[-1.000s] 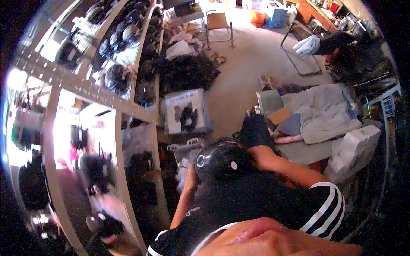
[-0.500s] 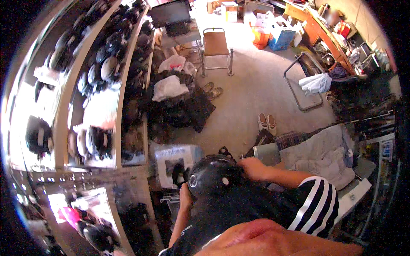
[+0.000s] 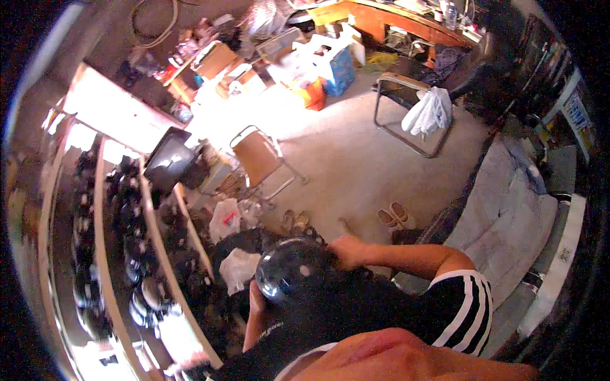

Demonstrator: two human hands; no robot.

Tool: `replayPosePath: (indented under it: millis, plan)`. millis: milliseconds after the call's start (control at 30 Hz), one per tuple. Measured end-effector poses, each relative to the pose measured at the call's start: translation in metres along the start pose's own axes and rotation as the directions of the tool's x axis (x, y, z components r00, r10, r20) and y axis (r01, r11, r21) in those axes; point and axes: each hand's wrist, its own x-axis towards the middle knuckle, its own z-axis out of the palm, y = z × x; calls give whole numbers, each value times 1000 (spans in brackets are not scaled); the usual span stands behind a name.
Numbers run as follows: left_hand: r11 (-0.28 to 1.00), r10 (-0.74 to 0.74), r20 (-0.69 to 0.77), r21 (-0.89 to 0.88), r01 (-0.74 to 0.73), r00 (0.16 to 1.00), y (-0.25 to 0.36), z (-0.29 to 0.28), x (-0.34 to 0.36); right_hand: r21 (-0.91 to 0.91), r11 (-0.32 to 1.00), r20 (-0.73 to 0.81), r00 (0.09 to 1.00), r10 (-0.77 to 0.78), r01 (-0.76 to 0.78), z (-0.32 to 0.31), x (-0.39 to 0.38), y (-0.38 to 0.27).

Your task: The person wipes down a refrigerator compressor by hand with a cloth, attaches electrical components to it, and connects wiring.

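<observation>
A glossy black helmet point(image 3: 287, 270) is held low in front of my body, with a pale round spot on its shell. My left hand point(image 3: 257, 293) grips its left side, partly hidden behind it. At the upper right of the helmet, my right hand point(image 3: 343, 251) is closed on its edge; the fingertips are hard to make out against the dark surface. A white plastic bag point(image 3: 238, 267) lies on dark items beyond the helmet's left side.
Shelves point(image 3: 155, 247) full of black helmets line the left. A chair point(image 3: 257, 159), a bag-hung metal-framed chair point(image 3: 381, 108), boxes point(image 3: 337, 70) and a dark screen point(image 3: 171, 159) stand farther off. Shoes point(image 3: 394, 216) lie beside grey bedding point(image 3: 502, 222) at right.
The view has swung round, bringing more of the cluttered far side in and moving the shelves lower. The helmet has stayed in my hands, now slightly left in the picture.
</observation>
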Motion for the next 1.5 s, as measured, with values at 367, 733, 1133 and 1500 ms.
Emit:
replayPosePath:
  millis: [367, 733, 1133, 1500]
  plan:
    - [997, -34, 406, 73, 4, 913, 204, 157, 350, 264, 858, -248, 829, 501, -440, -287, 79, 94]
    - [993, -21, 166, 118, 1, 986, 365, 231, 608, -119, 909, -166, 910, 379, -400, -547, 283, 277]
    - [955, 0, -119, 295, 35, 993, 488, 128, 887, -189, 967, 128, 973, 194, -169, -741, 660, 388]
    - [990, -119, -295, 33, 135, 948, 641, -65, 1120, -178, 972, 168, 978, -127, 156, -874, 1036, 305]
